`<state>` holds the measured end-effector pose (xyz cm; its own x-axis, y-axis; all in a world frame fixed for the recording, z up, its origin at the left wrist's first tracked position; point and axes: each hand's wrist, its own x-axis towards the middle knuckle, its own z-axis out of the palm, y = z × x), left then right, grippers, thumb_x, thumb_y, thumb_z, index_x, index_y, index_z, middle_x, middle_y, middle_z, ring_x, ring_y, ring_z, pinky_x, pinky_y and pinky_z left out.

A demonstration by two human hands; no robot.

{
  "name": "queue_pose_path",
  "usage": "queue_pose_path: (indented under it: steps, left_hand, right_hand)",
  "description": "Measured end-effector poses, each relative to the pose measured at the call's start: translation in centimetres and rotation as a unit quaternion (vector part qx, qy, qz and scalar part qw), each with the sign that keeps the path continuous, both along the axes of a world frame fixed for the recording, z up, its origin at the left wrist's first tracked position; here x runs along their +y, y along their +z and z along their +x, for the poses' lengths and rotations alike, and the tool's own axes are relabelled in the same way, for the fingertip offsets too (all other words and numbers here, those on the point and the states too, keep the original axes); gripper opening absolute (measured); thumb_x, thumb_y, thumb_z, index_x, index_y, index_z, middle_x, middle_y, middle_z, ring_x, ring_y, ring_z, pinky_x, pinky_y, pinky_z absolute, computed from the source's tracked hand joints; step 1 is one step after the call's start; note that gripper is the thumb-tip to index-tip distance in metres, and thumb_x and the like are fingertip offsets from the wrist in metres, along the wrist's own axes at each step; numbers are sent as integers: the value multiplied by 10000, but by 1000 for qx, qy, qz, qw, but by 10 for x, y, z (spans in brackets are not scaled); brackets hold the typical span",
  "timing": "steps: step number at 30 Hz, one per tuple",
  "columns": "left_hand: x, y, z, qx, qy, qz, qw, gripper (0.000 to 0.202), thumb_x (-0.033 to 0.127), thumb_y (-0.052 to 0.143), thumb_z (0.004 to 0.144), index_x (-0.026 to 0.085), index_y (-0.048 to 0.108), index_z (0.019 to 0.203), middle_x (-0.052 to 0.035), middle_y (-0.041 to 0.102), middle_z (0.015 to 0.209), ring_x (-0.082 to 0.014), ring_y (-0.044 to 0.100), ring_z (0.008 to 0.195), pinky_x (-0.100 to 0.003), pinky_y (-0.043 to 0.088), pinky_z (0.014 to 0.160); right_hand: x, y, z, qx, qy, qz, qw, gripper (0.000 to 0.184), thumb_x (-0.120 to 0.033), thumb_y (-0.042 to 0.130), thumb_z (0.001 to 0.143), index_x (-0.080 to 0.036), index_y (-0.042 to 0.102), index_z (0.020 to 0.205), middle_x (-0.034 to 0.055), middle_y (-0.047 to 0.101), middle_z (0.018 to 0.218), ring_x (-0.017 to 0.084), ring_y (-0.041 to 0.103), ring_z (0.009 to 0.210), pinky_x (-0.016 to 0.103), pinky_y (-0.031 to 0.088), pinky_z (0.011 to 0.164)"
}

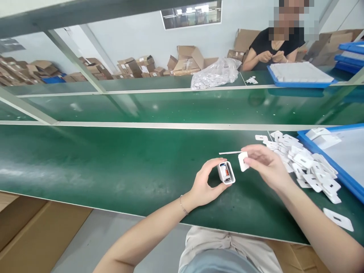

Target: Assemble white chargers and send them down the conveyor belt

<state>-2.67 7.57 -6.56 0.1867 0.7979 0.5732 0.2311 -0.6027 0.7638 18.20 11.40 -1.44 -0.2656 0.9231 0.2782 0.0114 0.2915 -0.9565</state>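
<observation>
My left hand (205, 182) grips a white charger housing (220, 175) between thumb and fingers. Its open end faces up toward me, and an orange part and metal bits show inside. Just to the right, my right hand (265, 163) pinches a small white cover plate (242, 161) with a slot in it. The plate and the housing are apart. Behind them a thin white stick (229, 152) lies on the green table, its right end reaching behind my right hand. A heap of similar white plates (304, 161) spreads to the right of that hand.
One loose white plate (338, 219) lies near the front right edge. A blue tray (348, 182) holding white pieces stands at the right. Across the dividing rail (142, 125), another person (273, 49) sits by a blue tray (301, 84) and a plastic bag (216, 74).
</observation>
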Motion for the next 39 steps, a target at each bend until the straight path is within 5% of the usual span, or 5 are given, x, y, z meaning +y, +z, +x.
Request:
queue_pose_path:
  steps: [4, 16, 24, 34, 39]
  left_hand:
    - [2, -4, 0, 49, 12, -38, 998, 534, 349, 774, 815, 240, 541, 1283, -111, 670, 1246, -252, 671, 1116, -431, 574, 972]
    - [3, -4, 3, 94, -20, -56, 994, 512, 268, 736, 842, 267, 503, 1298, -85, 651, 1249, -258, 644, 1155, -444, 558, 995]
    - [4, -6, 1, 80, -48, 99, 991, 351, 218, 657, 914, 253, 490, 1221, -118, 611, 1245, -224, 647, 1132, -394, 578, 927]
    - [3, 3, -3, 190, -29, 219, 957, 172, 162, 564, 935, 259, 582, 1077, -97, 645, 1211, -223, 638, 1124, -460, 416, 1019]
    - [-6, 15, 6, 197, 5, 109, 974, 263, 335, 589, 936, 251, 544, 1181, 40, 712, 839, -139, 657, 745, -372, 354, 970]
  right_hand:
    - [3, -20, -7, 32, 31, -55, 998, 188, -384, 811, 786, -254, 728, 893, 18, 724, 788, 167, 668, 685, 279, 564, 625]
    - [-8, -34, -4, -85, 33, 19, 996, 148, -365, 722, 880, -282, 696, 1000, 27, 654, 920, 185, 604, 822, 327, 526, 729]
    - [-11, -40, -5, -123, 32, 84, 988, 186, -350, 703, 905, -387, 684, 1086, 29, 583, 1176, 246, 519, 1198, 430, 476, 1004]
    - [-8, -38, -10, -12, 167, -209, 963, 379, -568, 531, 980, -311, 666, 1225, 35, 680, 1203, 203, 650, 1060, 314, 554, 898]
    - [-14, -35, -14, 88, 243, -260, 930, 386, -523, 566, 981, -324, 629, 1305, 25, 701, 1207, 198, 705, 1008, 313, 587, 857]
